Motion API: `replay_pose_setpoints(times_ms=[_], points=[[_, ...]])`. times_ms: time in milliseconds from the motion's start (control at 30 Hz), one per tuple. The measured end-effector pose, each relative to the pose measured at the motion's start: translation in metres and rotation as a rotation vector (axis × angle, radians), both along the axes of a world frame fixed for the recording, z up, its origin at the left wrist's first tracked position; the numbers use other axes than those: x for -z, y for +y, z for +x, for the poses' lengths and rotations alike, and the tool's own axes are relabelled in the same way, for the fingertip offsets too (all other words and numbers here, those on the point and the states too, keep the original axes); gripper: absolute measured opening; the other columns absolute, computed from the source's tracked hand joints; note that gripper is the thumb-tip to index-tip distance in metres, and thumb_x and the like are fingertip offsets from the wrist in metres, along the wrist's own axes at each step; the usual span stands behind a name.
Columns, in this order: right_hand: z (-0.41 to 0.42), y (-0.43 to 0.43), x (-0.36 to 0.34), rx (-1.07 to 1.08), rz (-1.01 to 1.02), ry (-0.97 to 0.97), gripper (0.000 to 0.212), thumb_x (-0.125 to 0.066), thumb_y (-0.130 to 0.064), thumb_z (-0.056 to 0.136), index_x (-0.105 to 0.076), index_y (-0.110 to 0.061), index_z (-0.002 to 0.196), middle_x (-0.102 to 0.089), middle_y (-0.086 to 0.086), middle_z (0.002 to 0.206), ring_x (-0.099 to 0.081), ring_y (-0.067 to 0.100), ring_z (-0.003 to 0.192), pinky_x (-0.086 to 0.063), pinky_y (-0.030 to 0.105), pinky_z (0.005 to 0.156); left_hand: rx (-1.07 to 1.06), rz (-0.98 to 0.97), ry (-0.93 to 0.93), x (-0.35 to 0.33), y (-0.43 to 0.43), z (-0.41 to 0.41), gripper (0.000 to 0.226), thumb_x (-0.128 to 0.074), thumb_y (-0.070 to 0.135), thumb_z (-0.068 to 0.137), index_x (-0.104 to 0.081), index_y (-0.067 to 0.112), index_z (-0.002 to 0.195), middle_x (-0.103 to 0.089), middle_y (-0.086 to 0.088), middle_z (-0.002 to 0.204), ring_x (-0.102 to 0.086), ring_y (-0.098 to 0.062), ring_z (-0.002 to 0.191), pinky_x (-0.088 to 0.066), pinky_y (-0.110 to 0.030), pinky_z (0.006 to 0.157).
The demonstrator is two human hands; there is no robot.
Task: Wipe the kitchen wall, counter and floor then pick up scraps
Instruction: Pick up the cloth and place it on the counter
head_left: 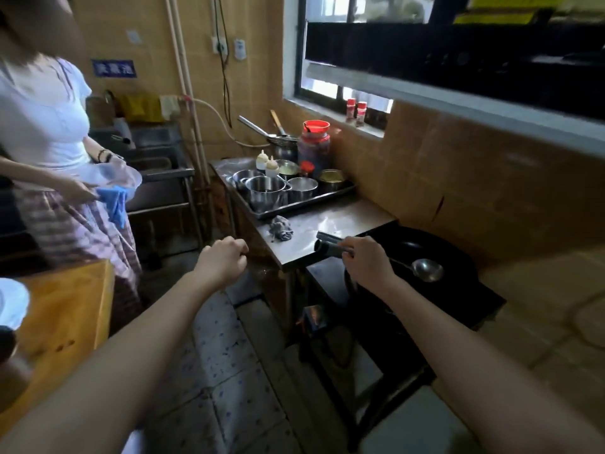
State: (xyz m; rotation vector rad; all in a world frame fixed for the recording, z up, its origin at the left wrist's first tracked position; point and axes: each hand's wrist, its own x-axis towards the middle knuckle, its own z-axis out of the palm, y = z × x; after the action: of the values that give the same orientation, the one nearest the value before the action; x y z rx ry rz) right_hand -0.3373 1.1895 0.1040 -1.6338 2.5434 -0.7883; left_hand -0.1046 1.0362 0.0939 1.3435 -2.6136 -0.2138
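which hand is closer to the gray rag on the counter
Left, narrowly. The left hand hangs off the counter edge beside the rag; the right hand grips the wok handle farther along.

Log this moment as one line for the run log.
right hand: on wok handle | left hand: fisted, empty | rag: on counter

**Grey rag bunched on the steel counter**

A crumpled grey cloth rag [281, 228] lies in a loose heap on the shiny stainless-steel counter [340, 221], close to the counter's front-left edge and just in front of the metal tray. Nothing touches it. The tan tiled wall [458, 172] rises behind the counter. The pale speckled tile floor [226, 371] spreads below, dull and marked.
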Motion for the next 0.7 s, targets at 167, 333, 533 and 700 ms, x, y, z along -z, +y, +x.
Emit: replay_pose_setpoints(times_ms=[167, 333, 533, 700], points=[[0.018, -0.065, 0.019, -0.046, 0.046, -0.03, 0.029, -0.055, -0.012, 0.086, -0.069, -0.021, 0.109, -0.068, 0.009, 0.107, -0.059, 0.028, 0.105, -0.046, 0.035, 0.09, -0.02, 0.021, -0.028, 0.016, -0.044, 0.018, 0.029, -0.045, 0.025, 0.094, -0.06, 0.021, 0.118, -0.057, -0.008, 0.123, -0.054, -0.029, 0.115, -0.04, -0.04, 0.094], [0.021, -0.12, 0.037, -0.133, 0.117, -0.059, 0.03, -0.053, -0.014, 0.088, -0.065, -0.023, 0.114, -0.064, 0.01, 0.116, -0.055, 0.028, 0.111, -0.041, 0.04, 0.098, -0.054, 0.074, -0.079, 0.038, -0.083, 0.024, 0.031, -0.043, 0.024, 0.095, -0.057, 0.021, 0.122, -0.055, -0.008, 0.125, -0.052, -0.028, 0.115, -0.04, -0.039, 0.093], [0.003, -0.203, 0.042, -0.197, 0.079, -0.052, 0.03, -0.053, -0.007, 0.088, -0.067, -0.015, 0.112, -0.065, 0.016, 0.113, -0.058, 0.033, 0.101, -0.046, 0.039, 0.088, -0.124, 0.095, -0.071, 0.056, -0.145, 0.007, 0.028, -0.043, 0.024, 0.095, -0.058, 0.022, 0.119, -0.055, -0.007, 0.124, -0.053, -0.028, 0.115, -0.039, -0.038, 0.094], [-0.024, -0.269, 0.055, -0.221, 0.078, -0.073, 0.029, -0.051, -0.003, 0.086, -0.07, -0.012, 0.106, -0.067, 0.013, 0.106, -0.059, 0.033, 0.097, -0.045, 0.034, 0.074, -0.194, 0.119, -0.053, 0.064, -0.2, -0.015, 0.028, -0.043, 0.022, 0.094, -0.059, 0.022, 0.117, -0.056, -0.006, 0.124, -0.053, -0.027, 0.116, -0.038, -0.038, 0.095]])
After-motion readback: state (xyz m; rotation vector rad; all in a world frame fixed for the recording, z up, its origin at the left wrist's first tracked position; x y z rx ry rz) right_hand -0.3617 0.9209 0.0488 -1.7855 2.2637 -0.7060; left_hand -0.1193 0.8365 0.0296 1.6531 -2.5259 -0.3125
